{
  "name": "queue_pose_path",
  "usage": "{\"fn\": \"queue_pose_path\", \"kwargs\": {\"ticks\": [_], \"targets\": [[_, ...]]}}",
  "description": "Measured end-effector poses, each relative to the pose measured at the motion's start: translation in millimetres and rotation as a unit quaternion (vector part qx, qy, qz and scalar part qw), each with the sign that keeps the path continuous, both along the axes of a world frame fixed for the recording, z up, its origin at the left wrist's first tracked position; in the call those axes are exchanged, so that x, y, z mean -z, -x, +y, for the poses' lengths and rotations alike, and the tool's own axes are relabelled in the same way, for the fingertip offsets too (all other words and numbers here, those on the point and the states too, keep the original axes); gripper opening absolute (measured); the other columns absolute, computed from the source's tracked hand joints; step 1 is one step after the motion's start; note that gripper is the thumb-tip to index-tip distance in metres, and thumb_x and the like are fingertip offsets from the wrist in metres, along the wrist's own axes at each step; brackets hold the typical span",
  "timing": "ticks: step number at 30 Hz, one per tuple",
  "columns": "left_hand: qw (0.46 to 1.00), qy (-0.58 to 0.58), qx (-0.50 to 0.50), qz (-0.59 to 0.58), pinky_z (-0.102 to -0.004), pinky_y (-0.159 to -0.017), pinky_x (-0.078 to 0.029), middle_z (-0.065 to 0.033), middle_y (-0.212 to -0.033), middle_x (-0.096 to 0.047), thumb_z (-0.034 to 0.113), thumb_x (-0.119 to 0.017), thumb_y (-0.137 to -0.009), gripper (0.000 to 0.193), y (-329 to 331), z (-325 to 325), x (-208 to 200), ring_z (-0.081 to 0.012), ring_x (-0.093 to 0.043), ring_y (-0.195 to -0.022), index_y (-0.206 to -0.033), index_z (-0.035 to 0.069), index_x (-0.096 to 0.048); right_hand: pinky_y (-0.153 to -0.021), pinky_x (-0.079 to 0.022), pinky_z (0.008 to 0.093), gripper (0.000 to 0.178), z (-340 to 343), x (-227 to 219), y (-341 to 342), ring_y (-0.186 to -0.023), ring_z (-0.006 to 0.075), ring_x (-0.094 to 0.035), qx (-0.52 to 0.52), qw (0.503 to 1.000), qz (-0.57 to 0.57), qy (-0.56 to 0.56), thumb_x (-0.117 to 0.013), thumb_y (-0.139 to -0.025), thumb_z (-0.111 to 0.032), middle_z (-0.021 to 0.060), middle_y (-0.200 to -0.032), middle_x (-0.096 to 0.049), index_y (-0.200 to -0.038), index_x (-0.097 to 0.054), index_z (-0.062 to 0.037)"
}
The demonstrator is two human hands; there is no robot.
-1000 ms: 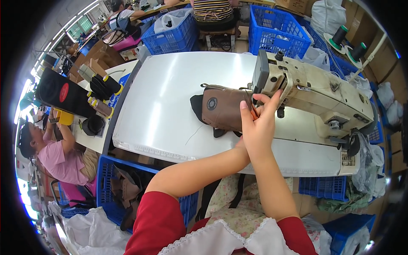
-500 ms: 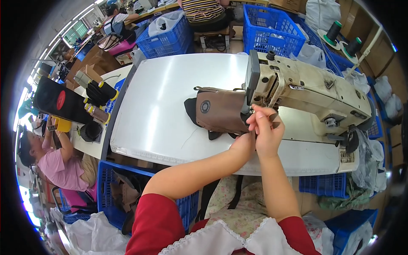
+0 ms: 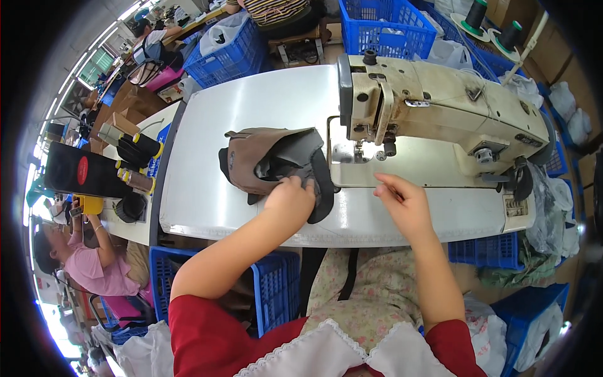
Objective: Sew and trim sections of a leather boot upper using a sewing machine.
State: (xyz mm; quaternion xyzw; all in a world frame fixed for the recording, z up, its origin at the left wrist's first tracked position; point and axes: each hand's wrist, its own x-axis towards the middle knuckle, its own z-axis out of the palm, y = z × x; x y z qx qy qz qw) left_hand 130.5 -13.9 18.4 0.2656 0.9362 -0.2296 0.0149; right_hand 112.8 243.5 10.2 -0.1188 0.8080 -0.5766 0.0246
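A brown sewn piece with a grey lining and a black curved edge [image 3: 251, 164] lies on the white sewing table, its pouch-like mouth gaping toward the machine. I cannot tell whether it is a bag or a cap. My left hand [image 3: 290, 204] grips its near rim, with the fingertips tucked partly inside the opening. My right hand [image 3: 405, 204] is raised beside the machine bed, loosely curled with the index finger stretched out; nothing shows in it. The sewing machine [image 3: 440, 94] stands beyond, its presser foot [image 3: 363, 154] in plain sight and apart from the piece.
Thread spools [image 3: 141, 147] and a black box-shaped part [image 3: 81, 169] are on the neighbouring table at left, where a person in pink [image 3: 94, 257] sits. Blue crates [image 3: 386, 31] stand behind the table, others below it. Large thread cones [image 3: 475, 16] are at the far right.
The brown piece has moved left, away from the needle area, and turned so its opening shows. My left hand went with it; my right hand has separated from the left and come down slightly.
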Motion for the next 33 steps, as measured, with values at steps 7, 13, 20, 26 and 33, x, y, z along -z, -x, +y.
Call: {"fn": "queue_pose_path", "kwargs": {"ticks": [7,13,20,26,33], "targets": [[0.999,-0.017,-0.014,0.029,-0.0305,-0.069,-0.052,-0.0132,-0.088,-0.064,0.015,-0.063,-0.078,0.047,-16,-9,2,-0.0272,-0.061,-0.080,-0.123,0.004,-0.065,-0.082,-0.051,0.0390,0.047,-43,31,13,-0.090,0.0287,-0.065,0.003,0.995,-0.027,-0.095,-0.070,-0.085,-0.024,0.0125,-0.104,-0.065,-0.126,-0.055,-0.0062],[0.999,-0.003,0.008,0.043,-0.0288,-0.068,-0.050,-0.0155,-0.097,-0.065,0.016,-0.061,-0.079,0.044,-14,-10,8,-0.0262,-0.061,-0.081,-0.121,0.004,-0.066,-0.085,-0.051,0.0390,0.036,-77,37,30,-0.097,0.0294,-0.063,-0.003,0.990,0.075,-0.116,-0.066,-0.086,-0.015,0.0132,-0.111,-0.058,-0.119,-0.058,-0.0042],[0.998,-0.011,-0.002,0.057,-0.0288,-0.072,-0.050,-0.0209,-0.105,-0.066,0.017,-0.059,-0.081,0.044,-14,-10,13,-0.0264,-0.061,-0.086,-0.122,0.002,-0.064,-0.079,-0.053,0.0428,0.024,-96,42,28,-0.092,0.0331,-0.064,0.011,0.971,0.090,-0.222,-0.066,-0.086,-0.018,0.0129,-0.106,-0.058,-0.107,-0.065,-0.0057],[0.998,0.004,0.013,0.054,-0.0287,-0.073,-0.050,-0.0222,-0.106,-0.066,0.017,-0.059,-0.082,0.043,-13,-8,10,-0.0269,-0.061,-0.087,-0.121,0.001,-0.065,-0.077,-0.053,0.0440,0.021,-107,40,30,-0.089,0.0348,-0.064,0.019,0.965,0.086,-0.246,-0.065,-0.088,-0.019,0.0132,-0.103,-0.059,-0.104,-0.066,-0.0057],[0.999,0.022,0.006,0.046,-0.0291,-0.073,-0.049,-0.0225,-0.107,-0.066,0.018,-0.059,-0.081,0.042,-11,-8,15,-0.0259,-0.061,-0.087,-0.120,0.002,-0.065,-0.077,-0.052,0.0427,0.024,-119,44,34,-0.089,0.0337,-0.065,0.019,0.968,0.085,-0.236,-0.068,-0.086,-0.017,0.0115,-0.099,-0.062,-0.108,-0.066,-0.0070]]}}
